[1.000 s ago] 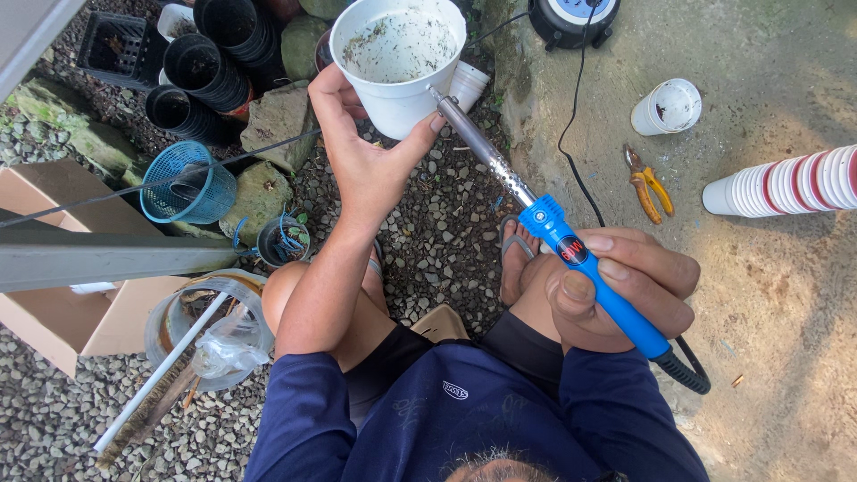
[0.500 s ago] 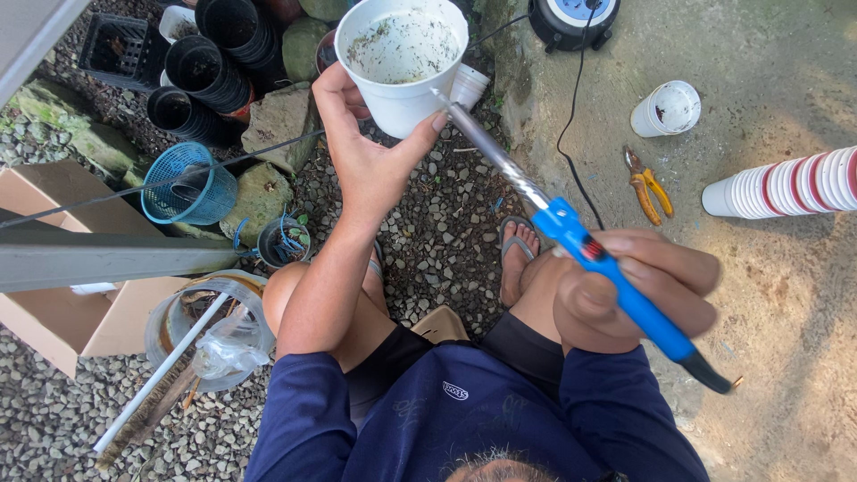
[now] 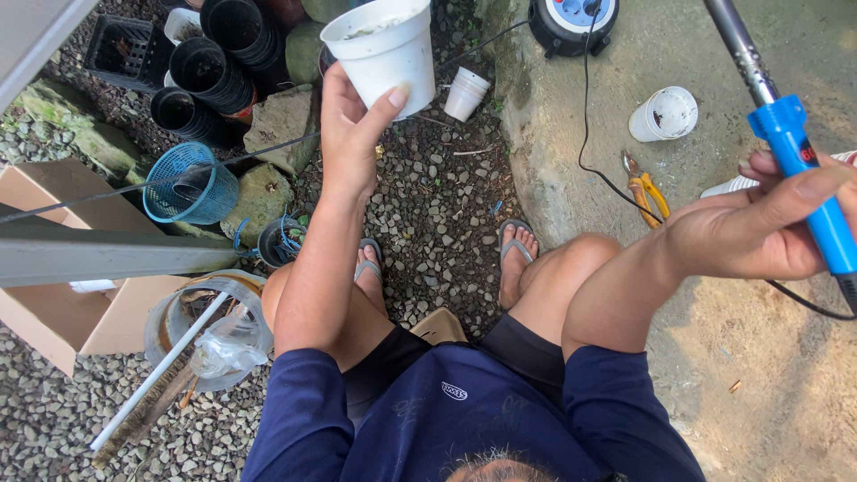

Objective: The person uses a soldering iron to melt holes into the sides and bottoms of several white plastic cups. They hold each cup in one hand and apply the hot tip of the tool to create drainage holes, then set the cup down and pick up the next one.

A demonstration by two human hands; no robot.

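My left hand (image 3: pixel 353 125) grips a white plastic pot (image 3: pixel 386 52) from below and holds it up, tilted away, over the gravel. My right hand (image 3: pixel 763 228) is closed around the blue handle of a soldering iron (image 3: pixel 786 134). Its metal shaft points up and to the left, out of the frame, well apart from the pot. A black cord runs from the handle's lower end. I sit low with my knees bent, and my feet are in grey sandals (image 3: pixel 518 241).
Stacks of black pots (image 3: pixel 210 71) and a blue basket (image 3: pixel 192 183) lie at left, with a cardboard box (image 3: pixel 54 303) nearer. A small white cup (image 3: pixel 466 92), a white cup (image 3: pixel 662 113), orange-handled pliers (image 3: pixel 644 187) and a cable reel (image 3: pixel 573 20) sit on the ground.
My right hand has pulled the soldering iron away to the right and raised it, so its tip left the pot. The left hand tilted the pot and moved it slightly right.
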